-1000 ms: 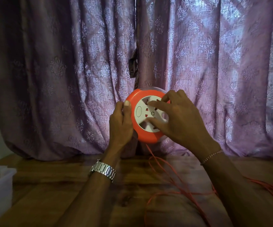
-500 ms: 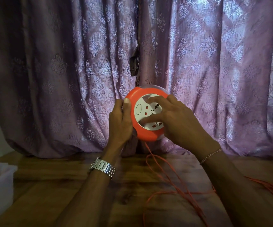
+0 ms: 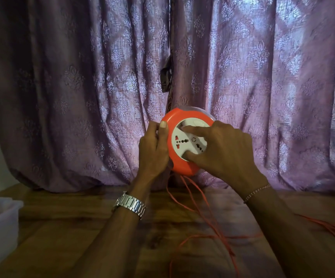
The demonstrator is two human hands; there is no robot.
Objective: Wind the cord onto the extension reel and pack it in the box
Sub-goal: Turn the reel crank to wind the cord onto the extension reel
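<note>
Head view looks down over a wooden table (image 3: 82, 227) toward a purple patterned curtain (image 3: 263, 87) that hangs across the whole back of the scene. Held up in front of the curtain, above the table's far edge, is the extension reel (image 3: 179, 135), a round orange housing with a white socket face turned toward the camera; red and dark socket openings show on that face.

The left hand (image 3: 154, 149) grips the reel's left rim, thumb lying on the orange front edge and the other fingers wrapped behind it. A metal watch (image 3: 131, 204) sits on that wrist. The right hand (image 3: 222, 151) rests on the white face, with one finger pressed into the recess near the top and the thumb pressed near the bottom of the disc; the remaining fingers curl over the right side, so it seems to be pinching the face, though the contact there is partly hidden. A thin bracelet (image 3: 257, 192) circles the right wrist.

The orange cord (image 3: 206, 219) drops from the underside of the reel to the table, where it lies in loose loops between the forearms and trails off toward the right edge.

At the far left, on the table, stands a translucent white box (image 3: 0, 219), only partly in view, well apart from the reel.
</note>
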